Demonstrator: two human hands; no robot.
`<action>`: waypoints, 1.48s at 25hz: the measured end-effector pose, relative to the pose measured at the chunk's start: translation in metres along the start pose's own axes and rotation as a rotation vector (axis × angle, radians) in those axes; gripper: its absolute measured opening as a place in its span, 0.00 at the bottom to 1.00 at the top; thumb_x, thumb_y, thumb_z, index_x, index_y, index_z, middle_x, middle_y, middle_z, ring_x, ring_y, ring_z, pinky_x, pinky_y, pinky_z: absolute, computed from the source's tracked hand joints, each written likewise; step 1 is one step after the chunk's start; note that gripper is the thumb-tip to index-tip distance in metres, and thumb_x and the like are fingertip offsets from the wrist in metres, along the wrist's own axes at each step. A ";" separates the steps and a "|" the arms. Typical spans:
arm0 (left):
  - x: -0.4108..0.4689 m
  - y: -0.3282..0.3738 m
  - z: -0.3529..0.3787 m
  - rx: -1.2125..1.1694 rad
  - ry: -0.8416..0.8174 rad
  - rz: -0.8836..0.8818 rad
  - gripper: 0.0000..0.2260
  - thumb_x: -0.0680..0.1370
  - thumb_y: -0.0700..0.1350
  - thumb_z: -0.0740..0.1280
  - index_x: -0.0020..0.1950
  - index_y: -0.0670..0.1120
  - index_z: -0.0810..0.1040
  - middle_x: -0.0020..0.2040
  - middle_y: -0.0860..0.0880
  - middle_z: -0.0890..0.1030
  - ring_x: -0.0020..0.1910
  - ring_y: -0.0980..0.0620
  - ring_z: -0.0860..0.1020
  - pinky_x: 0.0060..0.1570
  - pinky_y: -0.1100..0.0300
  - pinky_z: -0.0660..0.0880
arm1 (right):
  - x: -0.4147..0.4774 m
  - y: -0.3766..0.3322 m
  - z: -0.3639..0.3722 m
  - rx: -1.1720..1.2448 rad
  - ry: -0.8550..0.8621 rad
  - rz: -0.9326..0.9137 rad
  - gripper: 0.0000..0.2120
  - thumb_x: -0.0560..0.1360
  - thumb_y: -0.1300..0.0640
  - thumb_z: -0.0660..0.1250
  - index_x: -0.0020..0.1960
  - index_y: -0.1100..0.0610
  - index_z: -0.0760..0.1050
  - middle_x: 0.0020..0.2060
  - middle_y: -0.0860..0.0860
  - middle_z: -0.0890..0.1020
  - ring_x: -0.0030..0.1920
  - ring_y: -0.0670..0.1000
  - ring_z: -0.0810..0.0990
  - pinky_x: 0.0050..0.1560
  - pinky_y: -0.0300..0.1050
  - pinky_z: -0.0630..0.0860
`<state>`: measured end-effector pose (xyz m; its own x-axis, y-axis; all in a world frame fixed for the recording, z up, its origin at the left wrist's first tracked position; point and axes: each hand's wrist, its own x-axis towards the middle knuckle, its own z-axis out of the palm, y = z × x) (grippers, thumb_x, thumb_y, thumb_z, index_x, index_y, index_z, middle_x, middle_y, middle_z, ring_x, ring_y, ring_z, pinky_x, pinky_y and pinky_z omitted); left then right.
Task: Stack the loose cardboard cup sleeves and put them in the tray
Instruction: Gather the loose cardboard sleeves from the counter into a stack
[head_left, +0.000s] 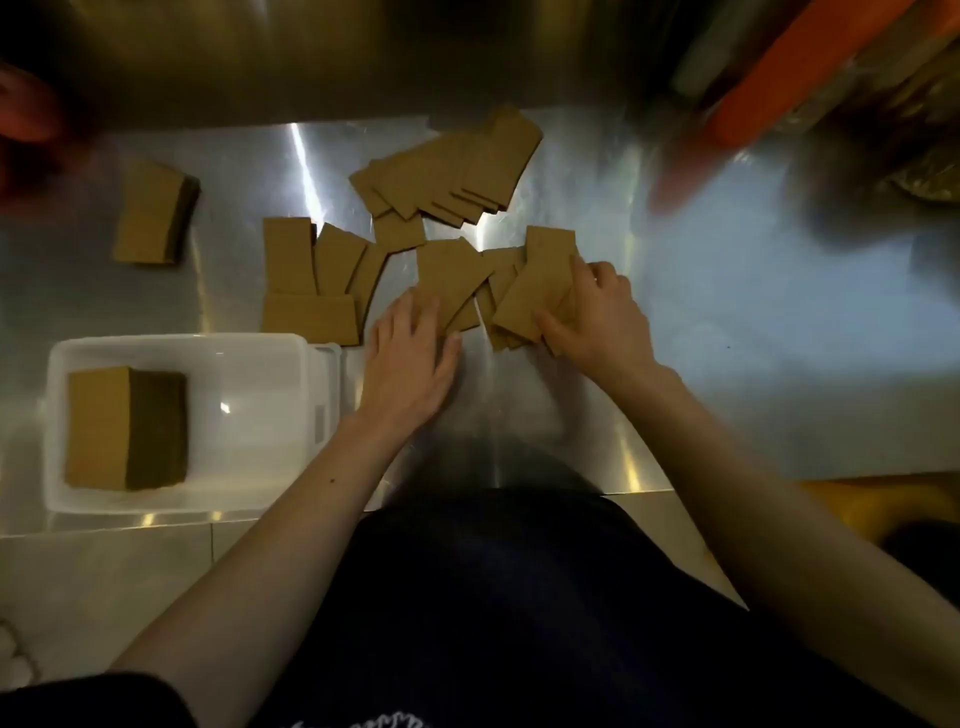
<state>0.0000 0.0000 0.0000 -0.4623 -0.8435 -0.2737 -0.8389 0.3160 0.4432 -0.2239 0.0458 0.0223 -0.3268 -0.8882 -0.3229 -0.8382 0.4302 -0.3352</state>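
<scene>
Several flat brown cardboard cup sleeves lie scattered on the steel table: a fanned group (452, 171) at the back, a few (311, 280) at the left, more in the middle. My right hand (597, 317) grips a small bunch of sleeves (535, 301) between thumb and fingers. With straight fingers, my left hand (410, 358) rests on the near end of a middle sleeve (452, 275). The white plastic tray (249, 364) at the front left holds one neat stack of sleeves (98, 426) against its left side.
Another squared stack of sleeves (153, 213) stands on the table at the back left. An orange bar (779, 78) and blurred bagged items sit at the back right. The table's front edge runs just behind my dark apron (519, 597).
</scene>
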 end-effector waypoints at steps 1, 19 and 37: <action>0.002 -0.004 0.000 -0.005 -0.005 -0.018 0.25 0.83 0.54 0.55 0.76 0.43 0.63 0.77 0.37 0.63 0.76 0.37 0.61 0.74 0.41 0.60 | 0.005 -0.002 0.000 0.013 -0.003 0.036 0.38 0.73 0.37 0.65 0.75 0.56 0.58 0.67 0.58 0.69 0.64 0.60 0.70 0.56 0.56 0.74; 0.047 0.005 -0.043 -1.486 -0.258 -0.700 0.17 0.84 0.54 0.57 0.64 0.46 0.77 0.61 0.44 0.81 0.61 0.47 0.79 0.61 0.51 0.75 | 0.035 -0.016 -0.037 0.429 -0.032 0.115 0.10 0.78 0.59 0.63 0.57 0.55 0.78 0.49 0.52 0.80 0.47 0.50 0.78 0.45 0.41 0.71; 0.001 -0.041 -0.012 -1.806 -0.652 -0.596 0.31 0.82 0.63 0.54 0.77 0.43 0.65 0.66 0.37 0.77 0.61 0.42 0.79 0.70 0.44 0.67 | 0.043 -0.090 -0.016 0.359 -0.233 -0.116 0.08 0.76 0.51 0.68 0.53 0.51 0.78 0.42 0.43 0.79 0.38 0.38 0.76 0.36 0.29 0.74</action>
<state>0.0372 -0.0189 -0.0078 -0.6519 -0.2724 -0.7077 0.1091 -0.9572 0.2680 -0.1693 -0.0336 0.0525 -0.0976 -0.8917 -0.4421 -0.6451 0.3949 -0.6542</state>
